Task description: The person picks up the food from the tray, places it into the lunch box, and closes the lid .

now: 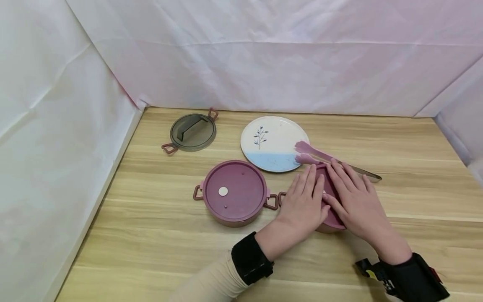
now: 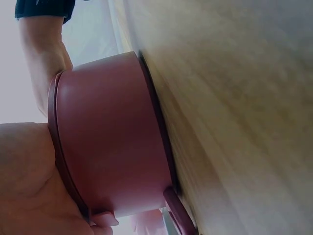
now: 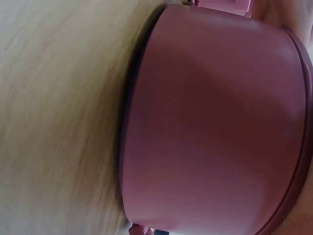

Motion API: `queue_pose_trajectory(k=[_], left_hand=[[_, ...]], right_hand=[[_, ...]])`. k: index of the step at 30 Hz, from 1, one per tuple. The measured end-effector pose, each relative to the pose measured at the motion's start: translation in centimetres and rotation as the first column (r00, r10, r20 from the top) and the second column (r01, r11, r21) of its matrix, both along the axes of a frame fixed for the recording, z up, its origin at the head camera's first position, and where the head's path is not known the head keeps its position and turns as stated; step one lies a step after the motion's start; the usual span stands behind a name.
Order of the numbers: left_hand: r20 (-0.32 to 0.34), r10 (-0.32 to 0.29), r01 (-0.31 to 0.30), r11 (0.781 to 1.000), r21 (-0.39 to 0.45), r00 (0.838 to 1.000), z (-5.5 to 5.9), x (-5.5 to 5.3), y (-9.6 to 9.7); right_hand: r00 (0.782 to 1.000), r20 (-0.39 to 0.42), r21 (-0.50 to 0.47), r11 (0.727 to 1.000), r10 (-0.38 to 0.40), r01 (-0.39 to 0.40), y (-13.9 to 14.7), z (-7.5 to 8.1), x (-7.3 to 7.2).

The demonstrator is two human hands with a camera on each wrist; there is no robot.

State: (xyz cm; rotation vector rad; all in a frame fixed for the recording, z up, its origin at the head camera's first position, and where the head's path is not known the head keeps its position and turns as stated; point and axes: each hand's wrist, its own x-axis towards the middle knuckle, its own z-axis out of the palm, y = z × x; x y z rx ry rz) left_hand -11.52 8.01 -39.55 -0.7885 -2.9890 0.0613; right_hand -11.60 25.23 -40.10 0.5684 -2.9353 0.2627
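A purple-red pot [image 2: 112, 137] with a lid [image 1: 333, 218] stands at the right of the table, its top partly covered by both hands. My left hand [image 1: 302, 205] rests on the lid's left side, fingers straight and pointing away from me. On the lid's right side rests my right hand [image 1: 358, 205], its fingers also straight, its thumb toward the middle. In the right wrist view the pot's wall [image 3: 210, 127] fills most of the picture. To the left, a second purple-red lidded pot [image 1: 235, 193] with a pale round spot on its lid sits close by.
Behind the pots lies a round plate [image 1: 281, 136] with a plant drawing and a blue band. Pink-tipped tongs [image 1: 315, 153] rest partly on it. A dark lid [image 1: 193, 132] with two red side handles lies at the back left. White cloth walls [image 1: 264, 75] enclose the wooden table [image 1: 151, 251].
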Motion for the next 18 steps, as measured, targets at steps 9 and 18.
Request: queue_pose_trajectory(k=[9,18], left_hand=[[-0.026,-0.007,0.006,1.000,-0.027,1.000,0.16,-0.32,-0.05],[0.033,-0.013,0.014,0.999,-0.040,0.999,0.07,-0.64,0.07]], right_hand=[[0.999,-0.038,0.009,1.000,0.003,-0.003,-0.13,-0.11,-0.15],[0.996,-0.088,-0.068,0.997,0.020,-0.026,0.17,-0.19,-0.51]])
